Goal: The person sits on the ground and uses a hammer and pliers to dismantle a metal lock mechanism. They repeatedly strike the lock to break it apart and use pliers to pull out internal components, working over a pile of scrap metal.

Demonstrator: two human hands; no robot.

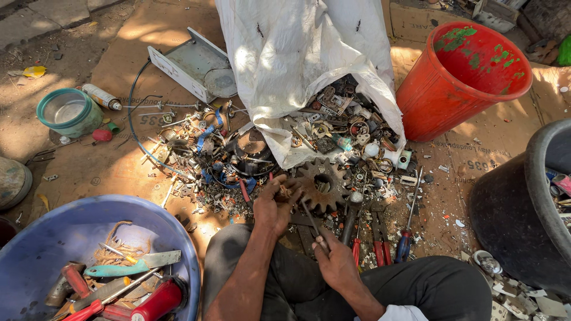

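My left hand [275,205] is closed around a small tangle of rusty wire-like scrap [286,191], right beside a big rusty gear wheel [321,184] lying on the ground. My right hand [334,261] sits lower, over my lap, gripping a thin metal tool [310,219] whose tip points up toward the piece in my left hand. Both hands are just in front of a heap of mixed metal scrap [345,134] spilling out of a white woven sack [297,53].
A blue basin [35,249] with hand tools lies at lower left. A red bucket [461,77] stands at upper right, a black tub [517,208] at right. Screwdrivers and pliers [380,238] lie by my knee. A teal bowl [68,112] and grey metal tray [190,62] sit farther off.
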